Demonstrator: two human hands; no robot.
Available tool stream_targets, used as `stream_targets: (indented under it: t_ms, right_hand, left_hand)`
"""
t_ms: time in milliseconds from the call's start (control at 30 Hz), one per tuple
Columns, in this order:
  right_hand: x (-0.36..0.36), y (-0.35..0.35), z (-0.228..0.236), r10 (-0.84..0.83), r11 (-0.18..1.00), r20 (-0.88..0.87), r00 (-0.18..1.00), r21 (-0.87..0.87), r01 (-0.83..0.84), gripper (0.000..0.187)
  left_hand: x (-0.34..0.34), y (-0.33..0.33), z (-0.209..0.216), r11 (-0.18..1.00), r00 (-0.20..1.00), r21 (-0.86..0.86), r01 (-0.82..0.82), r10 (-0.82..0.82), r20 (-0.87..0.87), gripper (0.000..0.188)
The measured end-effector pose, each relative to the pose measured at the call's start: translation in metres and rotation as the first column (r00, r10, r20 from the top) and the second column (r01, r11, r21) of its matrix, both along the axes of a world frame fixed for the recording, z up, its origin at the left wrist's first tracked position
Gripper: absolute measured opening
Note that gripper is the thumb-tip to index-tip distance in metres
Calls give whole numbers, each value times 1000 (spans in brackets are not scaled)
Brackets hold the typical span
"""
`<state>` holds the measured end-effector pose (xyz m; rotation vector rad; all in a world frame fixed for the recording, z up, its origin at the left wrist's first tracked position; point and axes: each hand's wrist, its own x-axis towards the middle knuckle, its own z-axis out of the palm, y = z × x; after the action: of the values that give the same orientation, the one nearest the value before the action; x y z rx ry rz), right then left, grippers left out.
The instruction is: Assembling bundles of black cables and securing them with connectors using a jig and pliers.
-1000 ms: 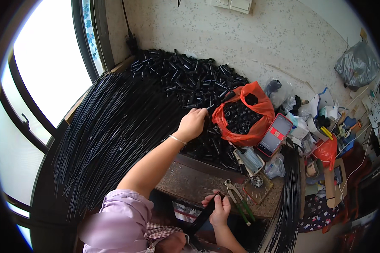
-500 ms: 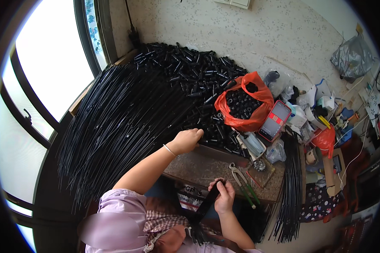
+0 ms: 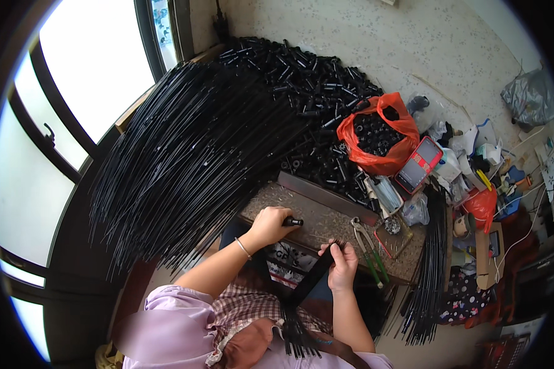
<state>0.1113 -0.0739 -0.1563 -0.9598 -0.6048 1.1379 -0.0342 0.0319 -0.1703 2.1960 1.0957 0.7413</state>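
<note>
Over the near edge of the worktop, my left hand is closed around a short black cylindrical fitting, whose end sticks out past the fingers. To its right, my right hand grips the upper end of a bundle of thin black rods. The bundle slants down across my lap and fans out at its lower end. A pile of similar black fittings lies behind a low dark board. Beside my right hand rest pliers with green handles.
Long black rods cover the left of the worktop. At the right are an orange bag of black parts, a phone in a red case and another rod bundle. Clutter and a cardboard box lie farther right.
My left hand has drawn back from the pile toward my right hand, now with a black fitting in it. My right hand still grips the rod bundle. The whole view has shifted.
</note>
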Motion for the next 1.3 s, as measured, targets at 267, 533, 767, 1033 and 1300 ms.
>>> stream_targets:
  t_ms: [267, 533, 767, 1033, 1300]
  right_hand:
    - [-26, -3, 2, 80, 995, 287, 955, 38, -95, 8]
    - [-13, -7, -3, 30, 998, 149, 988, -67, -20, 9]
    - [-24, 8, -12, -115, 993, 82, 990, 26, 113, 11]
    - [-20, 10, -25, -118, 991, 132, 984, 72, 110, 15]
    - [-18, 19, -21, -100, 994, 128, 987, 66, 92, 13]
  left_hand:
    - [30, -17, 43, 918, 507, -172, 358, -36, 861, 11]
    - [9, -16, 18, 625, 510, -629, 461, 393, 765, 10]
    - [11, -29, -26, 163, 378, -537, 828, 545, 748, 22]
    - [22, -19, -19, 227, 345, -500, 835, 492, 799, 19]
    - [19, -9, -19, 217, 415, -546, 809, 447, 793, 17]
